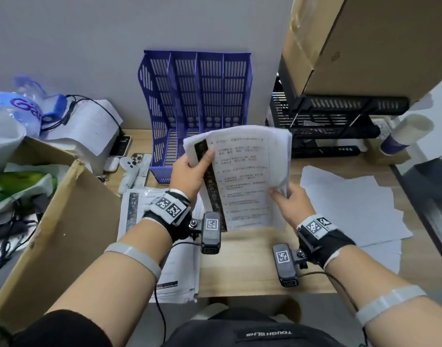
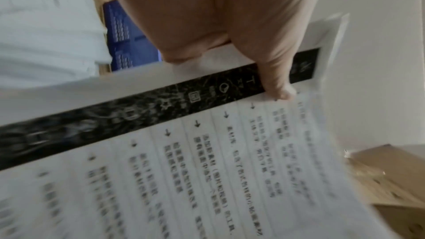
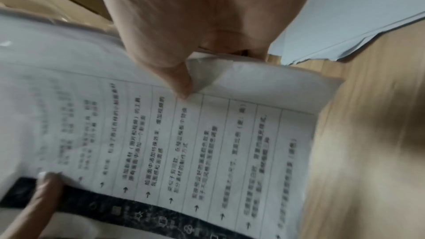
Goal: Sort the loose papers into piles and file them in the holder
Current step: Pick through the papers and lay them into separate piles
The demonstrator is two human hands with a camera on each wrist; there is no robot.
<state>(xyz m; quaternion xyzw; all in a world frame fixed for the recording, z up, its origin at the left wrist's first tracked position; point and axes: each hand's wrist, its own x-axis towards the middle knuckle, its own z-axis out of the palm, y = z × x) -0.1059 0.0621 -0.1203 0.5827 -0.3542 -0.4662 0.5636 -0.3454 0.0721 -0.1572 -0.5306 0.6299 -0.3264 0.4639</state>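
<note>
A stack of printed papers point(image 1: 250, 171) with a black strip down its left side is held up over the wooden desk point(image 1: 252, 261), in front of the blue four-slot file holder point(image 1: 197, 96). My left hand point(image 1: 190, 169) pinches the stack's upper left edge, thumb on the black strip point(image 2: 161, 104). My right hand point(image 1: 287, 196) grips the right edge, thumb on top of the papers point(image 3: 207, 134). A second pile of printed sheets point(image 1: 175, 269) lies flat on the desk under my left wrist. A spread of blank white sheets point(image 1: 352, 206) lies at the right.
An open cardboard box point(image 1: 52, 221) stands at the left with bags and cables behind it. A phone and game controller point(image 1: 131, 171) lie beside the holder. A black mesh rack point(image 1: 340, 121) and large cardboard box point(image 1: 365, 41) stand at the back right, with a paper cup point(image 1: 402, 136).
</note>
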